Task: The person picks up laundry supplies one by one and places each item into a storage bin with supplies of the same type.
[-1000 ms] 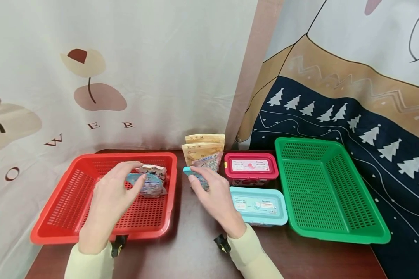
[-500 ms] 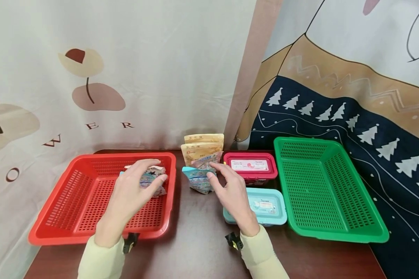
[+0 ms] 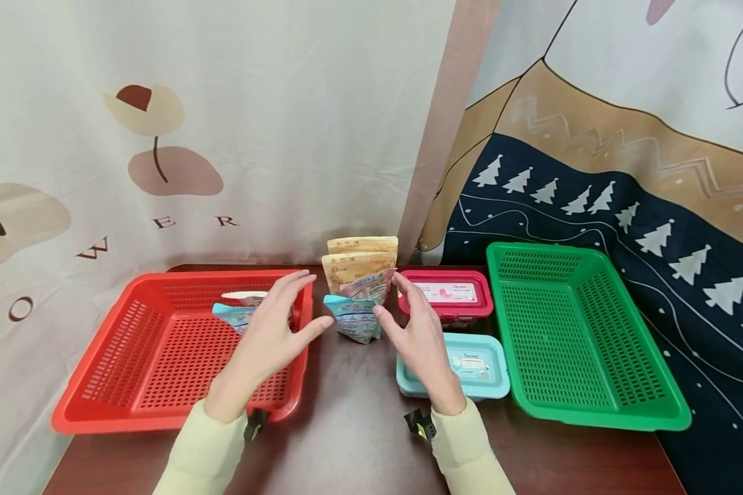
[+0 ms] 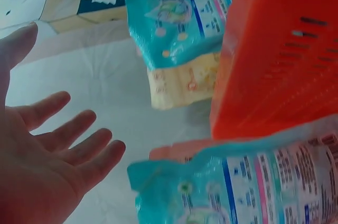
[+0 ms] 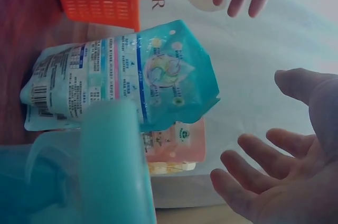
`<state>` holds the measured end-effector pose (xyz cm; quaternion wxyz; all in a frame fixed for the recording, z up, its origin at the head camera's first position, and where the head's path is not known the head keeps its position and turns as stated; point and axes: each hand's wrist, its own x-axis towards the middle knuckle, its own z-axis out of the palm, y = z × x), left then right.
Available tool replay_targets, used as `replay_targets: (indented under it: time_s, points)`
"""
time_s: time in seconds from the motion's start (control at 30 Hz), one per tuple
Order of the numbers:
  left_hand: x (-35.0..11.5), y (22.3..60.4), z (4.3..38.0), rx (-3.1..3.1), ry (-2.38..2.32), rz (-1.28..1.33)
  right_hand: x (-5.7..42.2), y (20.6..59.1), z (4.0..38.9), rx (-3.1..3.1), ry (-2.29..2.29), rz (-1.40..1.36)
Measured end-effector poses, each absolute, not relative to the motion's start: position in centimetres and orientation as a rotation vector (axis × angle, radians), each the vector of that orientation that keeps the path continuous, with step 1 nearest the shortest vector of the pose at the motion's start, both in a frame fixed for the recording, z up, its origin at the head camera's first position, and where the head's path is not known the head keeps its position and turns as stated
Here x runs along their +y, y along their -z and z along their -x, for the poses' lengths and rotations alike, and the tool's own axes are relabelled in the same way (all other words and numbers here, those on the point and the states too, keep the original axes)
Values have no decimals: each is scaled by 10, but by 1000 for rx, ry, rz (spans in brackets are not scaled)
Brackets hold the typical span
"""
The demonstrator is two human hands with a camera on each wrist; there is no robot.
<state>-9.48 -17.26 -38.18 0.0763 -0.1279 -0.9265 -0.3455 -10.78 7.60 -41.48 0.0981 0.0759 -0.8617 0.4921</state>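
My left hand [image 3: 269,344] hovers over the right side of the red basket [image 3: 130,421], its fingers spread and holding nothing. Behind it in the basket stand a teal pouch [image 3: 231,316] and a second pouch [image 3: 244,297], both partly covered by the hand. Between the baskets, a teal printed pouch [image 3: 353,320] stands upright on the table. My right hand [image 3: 420,340] is just right of it, thumb near its top corner; the right wrist view shows a gap between them. Behind that pouch are a pink pouch [image 3: 371,285] and yellow pouches [image 3: 360,265].
A pink lidded box [image 3: 446,292] and a light blue lidded box [image 3: 473,364] sit right of the pouches, the blue one partly under my right hand. Further right stands a green basket [image 3: 600,421]. Printed curtains [image 3: 272,137] hang behind the table.
My left hand has moved right across the red basket, toward the standing pouches. My right hand has drawn back right from the teal pouch, uncovering it.
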Motion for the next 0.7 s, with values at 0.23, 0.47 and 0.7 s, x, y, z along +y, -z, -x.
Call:
replay_targets:
  time_s: [0.23, 0.47, 0.7]
  points:
    - [-159, 387, 104, -2770, 1068, 438, 75, 419, 112, -2567, -1465, -197]
    - [-150, 392, 113, -2799, 1105, 391, 75, 423, 116, -2593, -1473, -184]
    - [-149, 396, 125, -2881, 1123, 347, 71, 427, 120, -2650, -1504, -143]
